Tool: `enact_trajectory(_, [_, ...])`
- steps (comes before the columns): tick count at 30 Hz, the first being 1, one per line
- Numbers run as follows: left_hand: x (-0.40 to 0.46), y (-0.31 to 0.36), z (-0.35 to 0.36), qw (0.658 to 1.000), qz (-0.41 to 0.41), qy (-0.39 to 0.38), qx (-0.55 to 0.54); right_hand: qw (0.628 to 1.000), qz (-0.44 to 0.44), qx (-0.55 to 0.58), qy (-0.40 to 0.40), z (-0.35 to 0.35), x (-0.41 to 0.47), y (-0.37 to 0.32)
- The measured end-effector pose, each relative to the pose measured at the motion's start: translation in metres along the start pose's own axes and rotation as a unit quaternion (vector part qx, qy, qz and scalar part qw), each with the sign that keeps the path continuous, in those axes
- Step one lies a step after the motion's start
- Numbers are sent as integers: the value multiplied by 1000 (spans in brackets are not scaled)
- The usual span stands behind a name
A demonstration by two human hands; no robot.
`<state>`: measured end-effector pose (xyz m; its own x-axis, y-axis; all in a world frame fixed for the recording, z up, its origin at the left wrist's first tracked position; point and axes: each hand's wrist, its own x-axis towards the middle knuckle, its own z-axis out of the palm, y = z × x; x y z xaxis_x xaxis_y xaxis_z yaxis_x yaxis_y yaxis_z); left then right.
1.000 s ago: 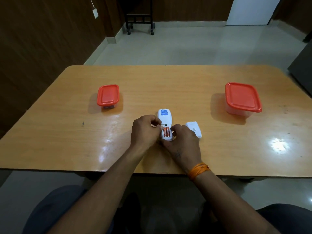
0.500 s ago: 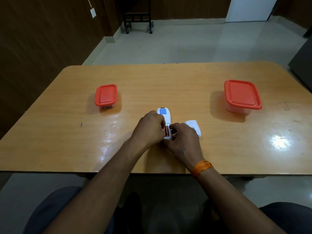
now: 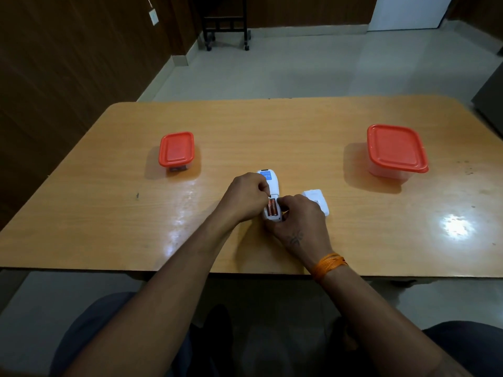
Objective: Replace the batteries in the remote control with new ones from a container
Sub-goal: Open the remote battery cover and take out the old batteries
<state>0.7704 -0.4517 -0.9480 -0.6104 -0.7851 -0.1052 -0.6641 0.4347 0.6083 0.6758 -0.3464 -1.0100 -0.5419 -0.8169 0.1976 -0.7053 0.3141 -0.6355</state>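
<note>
A white remote control point(image 3: 273, 186) lies back-up near the middle of the table's point(image 3: 272, 126) near edge, its battery bay open with two orange batteries point(image 3: 272, 207) side by side inside. The left hand point(image 3: 246, 197) has its fingers curled at the remote's left side, fingertips at the top of the bay. The right hand point(image 3: 298, 217) curls round the remote's near end from the right, thumb and forefinger at the batteries. The white battery cover point(image 3: 317, 200) lies on the table just right of the right hand. A small container with a red lid point(image 3: 176, 149) sits toward the left edge, and a larger container with a red lid point(image 3: 396, 151) sits toward the right edge, both closed.
</note>
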Motion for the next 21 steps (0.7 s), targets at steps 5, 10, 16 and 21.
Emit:
enact_trajectory(5, [0, -10, 10, 999, -8, 33, -34, 1000, 6, 2, -14, -3, 1, -3])
enact_trajectory(10, [-4, -10, 16, 995, -11, 64, -79, 1000, 2, 6, -6, -2, 0, -2])
enact_trajectory(16, [-3, -17, 6, 973, -46, 108, -198, 1000, 3, 21, -23, -10, 2, -5])
enact_trajectory(21, [-6, -19, 0, 996, 1, 66, -67, 999, -6, 24, -34, -35, 15, 2])
